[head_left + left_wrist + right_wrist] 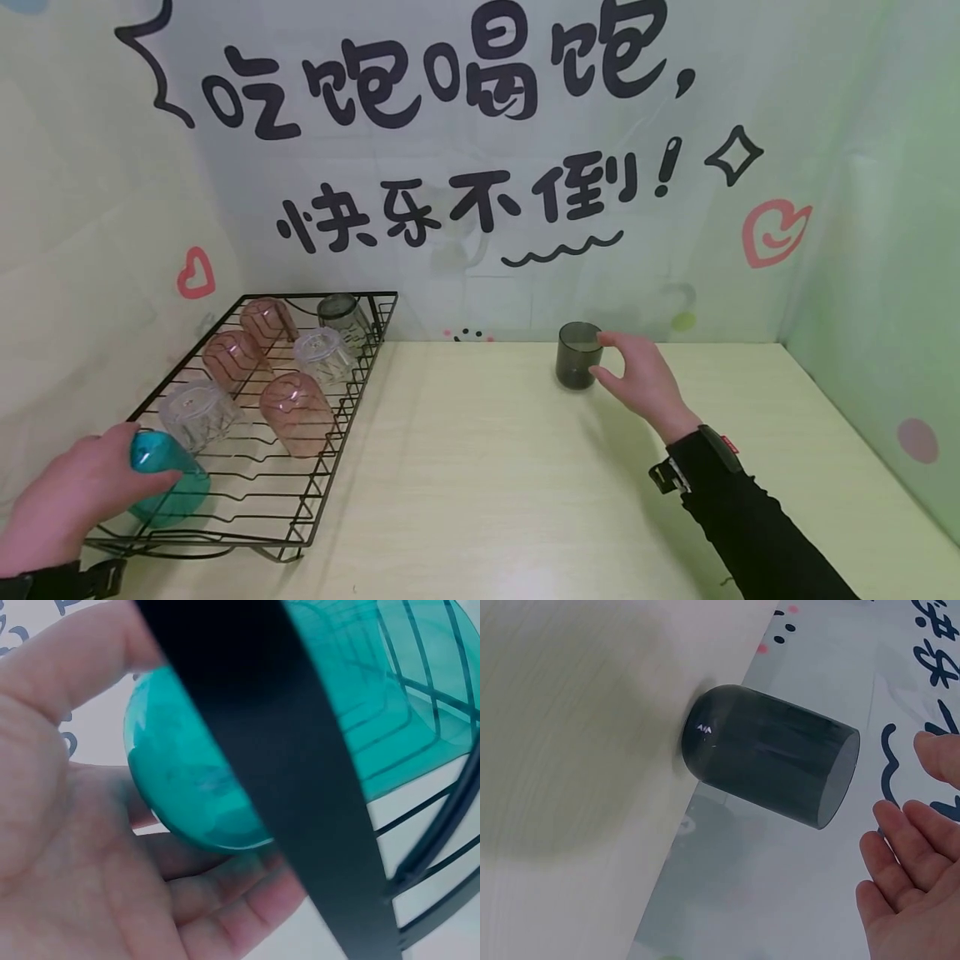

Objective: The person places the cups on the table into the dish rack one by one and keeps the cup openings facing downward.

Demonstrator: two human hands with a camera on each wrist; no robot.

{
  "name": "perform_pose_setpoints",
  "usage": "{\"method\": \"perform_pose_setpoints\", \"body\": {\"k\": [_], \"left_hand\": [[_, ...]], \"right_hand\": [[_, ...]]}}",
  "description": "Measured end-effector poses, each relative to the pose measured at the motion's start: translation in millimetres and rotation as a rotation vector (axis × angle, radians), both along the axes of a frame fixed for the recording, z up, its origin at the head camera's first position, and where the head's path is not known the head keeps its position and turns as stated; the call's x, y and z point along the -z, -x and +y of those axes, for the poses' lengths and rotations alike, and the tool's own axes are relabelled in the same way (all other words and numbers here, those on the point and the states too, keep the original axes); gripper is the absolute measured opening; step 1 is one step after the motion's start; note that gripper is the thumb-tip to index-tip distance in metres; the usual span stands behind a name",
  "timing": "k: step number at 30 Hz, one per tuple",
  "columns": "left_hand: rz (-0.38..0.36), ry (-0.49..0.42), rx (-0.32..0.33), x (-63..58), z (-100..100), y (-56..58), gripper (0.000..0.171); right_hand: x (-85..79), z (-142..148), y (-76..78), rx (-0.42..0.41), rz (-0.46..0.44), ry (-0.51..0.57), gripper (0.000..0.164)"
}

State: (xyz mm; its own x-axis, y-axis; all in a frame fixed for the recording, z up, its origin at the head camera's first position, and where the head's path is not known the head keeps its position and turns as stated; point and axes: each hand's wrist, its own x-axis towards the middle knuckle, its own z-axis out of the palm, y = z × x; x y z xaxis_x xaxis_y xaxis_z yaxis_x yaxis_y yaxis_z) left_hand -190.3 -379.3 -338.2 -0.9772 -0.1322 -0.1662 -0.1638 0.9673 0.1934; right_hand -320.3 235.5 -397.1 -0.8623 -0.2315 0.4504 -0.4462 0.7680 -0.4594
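At the near left corner of the black wire rack (324, 467), my left hand (86, 479) holds a teal cup (176, 492). In the left wrist view, the fingers (217, 896) and thumb curl around the rounded base of that cup, which faces the palm; a dark band hides its middle. On the table (465, 467), a dark grey see-through cup (577, 358) stands upright, mouth up. My right hand (648, 379) is just right of it, thumb and fingers spread. The right wrist view shows a gap between the fingers (900, 855) and the cup's rim.
Upside-down on the rack are pink cups (296, 412), clear cups (198, 412) and a dark grey cup (341, 317) in the far right corner. A white backdrop (465, 292) with black lettering rises behind the table, with side panels left and right.
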Motion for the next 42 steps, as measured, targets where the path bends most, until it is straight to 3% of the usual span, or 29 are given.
{"method": "perform_pose_setpoints", "body": {"k": [7,16,26,34,42], "left_hand": [[0.047,0.011,0.036,2.3,-2.4,0.9,0.102],[0.114,0.047,0.017,-2.3,0.5,-0.5,0.109],[0.212,0.104,0.018,-8.5,9.8,-3.7,0.109],[0.282,0.128,0.099,-20.4,19.2,-5.5,0.111],[0.338,0.090,0.149,-29.3,36.4,-8.5,0.115]], "right_hand": [[-1.4,-0.5,3.2,0.005,-0.003,-0.030,0.048],[-2.6,-1.9,10.5,0.033,-0.029,-0.162,0.057],[0.3,-3.7,14.6,0.023,-0.005,-0.226,0.061],[1.6,-6.9,15.6,0.022,0.008,-0.235,0.062],[2.8,-11.2,17.0,0.018,0.021,-0.250,0.062]]}}
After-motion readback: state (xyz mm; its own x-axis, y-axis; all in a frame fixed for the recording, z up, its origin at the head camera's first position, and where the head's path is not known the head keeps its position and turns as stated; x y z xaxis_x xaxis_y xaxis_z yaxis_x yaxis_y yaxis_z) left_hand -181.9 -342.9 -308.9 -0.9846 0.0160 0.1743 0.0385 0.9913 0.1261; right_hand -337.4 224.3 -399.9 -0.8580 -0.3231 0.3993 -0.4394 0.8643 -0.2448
